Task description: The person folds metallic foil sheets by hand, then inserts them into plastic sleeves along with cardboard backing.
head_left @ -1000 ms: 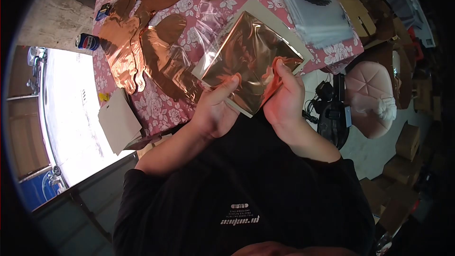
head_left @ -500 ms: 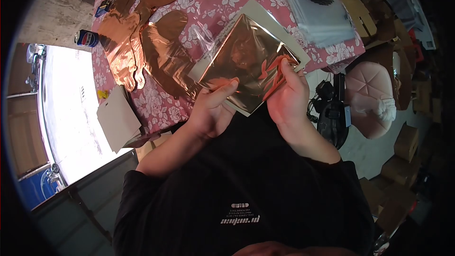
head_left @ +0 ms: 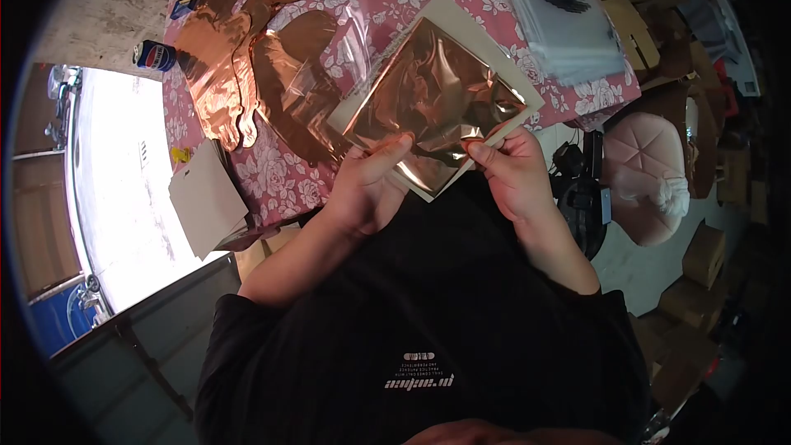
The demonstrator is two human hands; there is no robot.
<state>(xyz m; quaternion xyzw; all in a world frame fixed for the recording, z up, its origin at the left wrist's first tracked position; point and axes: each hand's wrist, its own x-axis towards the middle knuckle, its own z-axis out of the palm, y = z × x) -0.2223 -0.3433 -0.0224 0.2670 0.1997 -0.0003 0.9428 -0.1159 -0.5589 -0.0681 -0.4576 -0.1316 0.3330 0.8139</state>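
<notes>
A shiny copper-coloured foil sheet (head_left: 437, 86) lies over a larger pale card (head_left: 449, 16), held tilted in front of me above the table's near edge. The foil is creased and reflective, and the card's border shows along its far edges. My left hand (head_left: 371, 181) is closed on the near left edge, thumb on top of the foil. My right hand (head_left: 517, 171) pinches the near right edge, thumb on top. The fingers beneath the sheet are mostly hidden.
Copper-coloured cut pieces (head_left: 218, 74) cover the left and back of the flowered tablecloth (head_left: 284, 181). Clear plastic sleeves (head_left: 568, 33) lie at the back right. Pale cards (head_left: 202, 202) sit at the left edge, near a blue can (head_left: 154, 55). A pink padded stool (head_left: 643, 173) stands right.
My right hand has moved down along the right edge, from lying on the foil to pinching its near side. My left hand stays in nearly the same place.
</notes>
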